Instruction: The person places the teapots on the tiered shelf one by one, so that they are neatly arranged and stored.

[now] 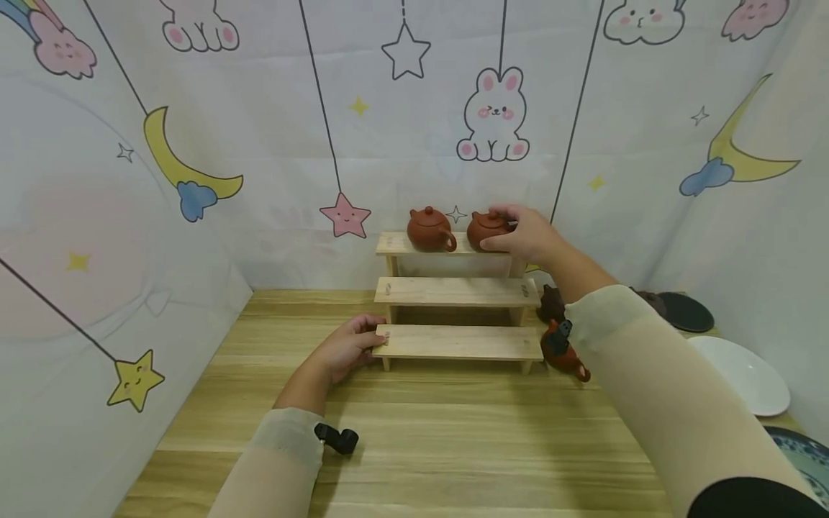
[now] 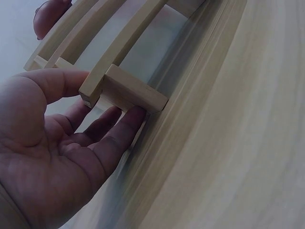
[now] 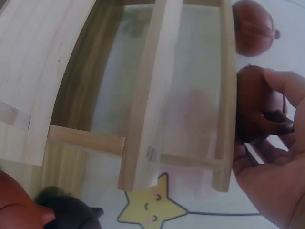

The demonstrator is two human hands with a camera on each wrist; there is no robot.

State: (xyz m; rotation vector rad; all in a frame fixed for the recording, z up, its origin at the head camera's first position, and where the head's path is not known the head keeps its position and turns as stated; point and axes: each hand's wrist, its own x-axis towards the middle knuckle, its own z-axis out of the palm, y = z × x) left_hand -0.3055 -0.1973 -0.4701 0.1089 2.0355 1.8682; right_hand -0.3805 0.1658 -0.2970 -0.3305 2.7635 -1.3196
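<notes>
A three-step wooden stand (image 1: pixel 456 290) stands on the table. On its top step sit two reddish-brown clay teapots, one teapot (image 1: pixel 429 230) at the left and another teapot (image 1: pixel 486 229) at the right. My right hand (image 1: pixel 527 234) grips the right teapot between thumb and fingers, around its handle side; the right wrist view shows that teapot (image 3: pixel 255 102) against the top plank. Low on the left, my left hand (image 1: pixel 350 345) holds the end of the bottom step. In the left wrist view its fingertips touch the plank and the leg (image 2: pixel 136 88) beneath.
Right of the stand, partly behind my right arm, lie an orange-red teapot (image 1: pixel 562 351) and a dark teapot (image 1: pixel 550 305). Farther right are a black round disc (image 1: pixel 688 312), a white plate (image 1: pixel 745 374) and a blue-patterned dish (image 1: pixel 803 457). A printed cloth (image 1: pixel 414 144) hangs behind.
</notes>
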